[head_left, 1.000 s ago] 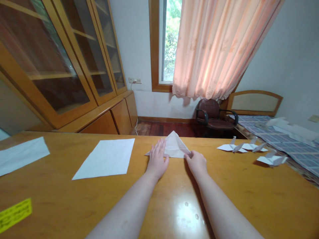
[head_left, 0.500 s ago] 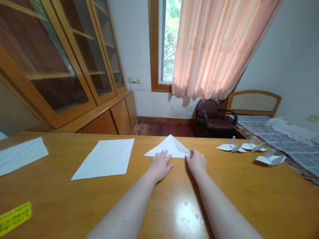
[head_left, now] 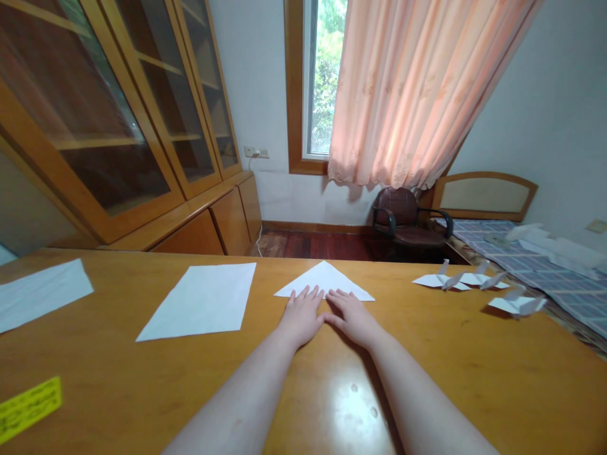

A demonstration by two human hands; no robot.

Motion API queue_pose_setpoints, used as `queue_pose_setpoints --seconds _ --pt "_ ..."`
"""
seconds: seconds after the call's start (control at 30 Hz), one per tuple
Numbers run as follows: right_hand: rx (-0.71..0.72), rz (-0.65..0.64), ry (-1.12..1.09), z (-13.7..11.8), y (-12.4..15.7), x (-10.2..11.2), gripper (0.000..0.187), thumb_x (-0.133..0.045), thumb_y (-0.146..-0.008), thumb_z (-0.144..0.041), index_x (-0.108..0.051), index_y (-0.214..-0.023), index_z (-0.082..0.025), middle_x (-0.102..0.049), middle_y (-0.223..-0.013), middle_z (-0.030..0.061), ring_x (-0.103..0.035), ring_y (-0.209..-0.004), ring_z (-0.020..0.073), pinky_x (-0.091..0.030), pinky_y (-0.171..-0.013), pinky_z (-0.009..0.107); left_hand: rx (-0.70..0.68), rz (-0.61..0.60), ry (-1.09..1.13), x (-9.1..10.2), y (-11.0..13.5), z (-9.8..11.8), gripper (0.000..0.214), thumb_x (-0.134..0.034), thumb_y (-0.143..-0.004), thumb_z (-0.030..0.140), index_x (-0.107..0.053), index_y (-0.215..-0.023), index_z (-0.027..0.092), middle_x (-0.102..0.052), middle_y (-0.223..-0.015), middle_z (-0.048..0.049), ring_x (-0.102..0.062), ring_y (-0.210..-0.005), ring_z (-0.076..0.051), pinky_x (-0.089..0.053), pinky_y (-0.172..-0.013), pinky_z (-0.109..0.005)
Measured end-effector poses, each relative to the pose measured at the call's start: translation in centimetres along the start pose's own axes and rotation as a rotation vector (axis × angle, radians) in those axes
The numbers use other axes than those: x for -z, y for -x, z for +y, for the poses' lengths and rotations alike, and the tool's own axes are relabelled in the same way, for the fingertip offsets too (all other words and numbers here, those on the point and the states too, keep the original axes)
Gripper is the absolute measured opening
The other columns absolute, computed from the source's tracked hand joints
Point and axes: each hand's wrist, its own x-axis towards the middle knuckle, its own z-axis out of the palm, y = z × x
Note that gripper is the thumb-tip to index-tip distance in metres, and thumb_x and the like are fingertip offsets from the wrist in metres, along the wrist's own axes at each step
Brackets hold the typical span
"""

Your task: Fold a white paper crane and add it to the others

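A white paper folded into a triangle lies flat near the far edge of the wooden table, its point facing away from me. My left hand rests with fingers stretched over the left part of its near edge. Beside it, my right hand lies flat, fingertips on the near edge just right of the middle. The two thumbs almost meet. Neither hand grips anything. To the left lies a flat white sheet of paper.
Several folded paper cranes stand on the table's right side. Another white paper lies at the far left, and a yellow label at the near left. Beyond the table are a brown armchair, a bed and a glass-fronted cabinet.
My right hand has let go of the triangle's right corner and moved left beside my left hand. That corner, raised before, now lies flat. My left hand has hardly moved.
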Motion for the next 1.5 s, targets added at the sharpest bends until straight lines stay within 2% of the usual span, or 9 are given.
queue_pose_setpoints --seconds 0.1,0.23,0.57,0.97,1.13,1.27,1.4,1.5 --pt "-0.047 -0.024 0.037 -0.2 0.0 0.1 0.063 -0.039 -0.083 -0.059 -0.039 -0.134 -0.022 -0.037 -0.141 0.0096 -0.027 -0.132 0.0258 -0.014 -0.108 0.046 0.031 0.015 0.005 0.2 0.1 0.0 0.057 -0.036 -0.085 0.048 -0.028 -0.138 0.03 -0.028 -0.147 -0.0019 -0.02 -0.135 -0.027 -0.01 -0.107 -0.059" --pt "-0.187 0.045 0.112 -0.3 0.0 0.2 0.063 -0.041 -0.084 -0.056 -0.04 -0.133 -0.017 -0.036 -0.141 0.0117 -0.027 -0.132 0.0272 -0.016 -0.107 0.044 0.107 0.05 0.019 0.4 0.2 -0.1 0.053 -0.034 -0.086 0.05 -0.032 -0.136 0.032 -0.031 -0.145 -0.0028 -0.021 -0.134 -0.029 -0.008 -0.103 -0.065" --pt "-0.337 0.132 0.244 -0.2 0.0 0.3 0.063 -0.046 -0.081 -0.054 -0.041 -0.131 -0.014 -0.042 -0.135 0.0163 -0.032 -0.126 0.0316 -0.022 -0.102 0.044 0.212 0.08 -0.015 0.1 -0.1 -0.6 0.056 -0.036 -0.085 0.05 -0.032 -0.137 0.028 -0.029 -0.146 -0.0067 -0.021 -0.134 -0.031 -0.014 -0.104 -0.059" --pt "-0.359 0.125 0.269 -0.3 -0.1 0.3 0.056 -0.047 -0.082 -0.05 -0.045 -0.127 -0.016 -0.043 -0.133 0.0143 -0.032 -0.124 0.0319 -0.023 -0.1 0.045 0.276 0.095 -0.028 0.1 -0.3 -1.2 0.057 -0.032 -0.086 0.049 -0.032 -0.137 0.023 -0.029 -0.146 -0.0101 -0.022 -0.134 -0.03 -0.018 -0.106 -0.052" --pt "-0.35 0.097 0.268 -0.5 0.0 0.4 0.05 -0.044 -0.084 -0.051 -0.047 -0.126 -0.024 -0.043 -0.132 0.0136 -0.032 -0.124 0.0318 -0.023 -0.098 0.048 0.312 0.087 -0.025 0.1 -0.2 -1.3 0.058 -0.031 -0.086 0.05 -0.03 -0.138 0.025 -0.026 -0.147 -0.0089 -0.018 -0.135 -0.031 -0.017 -0.107 -0.051" --pt "-0.35 0.081 0.275 -0.4 -0.1 0.3 0.051 -0.043 -0.084 -0.052 -0.046 -0.128 -0.027 -0.04 -0.134 0.0133 -0.029 -0.126 0.033 -0.02 -0.099 0.05 0.404 0.078 -0.029 0.4 -0.2 -1.0 0.062 -0.029 -0.085 0.055 -0.029 -0.139 0.025 -0.024 -0.147 -0.0116 -0.017 -0.135 -0.034 -0.017 -0.105 -0.054" --pt "-0.353 0.088 0.279 -0.3 -0.1 0.2 0.052 -0.042 -0.084 -0.053 -0.045 -0.129 -0.026 -0.039 -0.136 0.0133 -0.028 -0.127 0.0339 -0.019 -0.1 0.051 0.579 0.08 -0.066 0.5 -0.1 -0.7 0.075 -0.03 -0.08 0.062 -0.028 -0.14 0.016 -0.022 -0.145 -0.0219 -0.014 -0.134 -0.042 -0.014 -0.101 -0.062" --pt "-0.353 0.1 0.268 -0.3 0.0 0.2 0.051 -0.044 -0.084 -0.051 -0.045 -0.129 -0.026 -0.039 -0.136 0.0127 -0.028 -0.127 0.0338 -0.018 -0.1 0.051 0.608 0.117 -0.092 0.4 -0.2 -0.7 0.077 -0.03 -0.08 0.062 -0.029 -0.138 0.012 -0.024 -0.144 -0.0246 -0.015 -0.133 -0.041 -0.014 -0.101 -0.062"
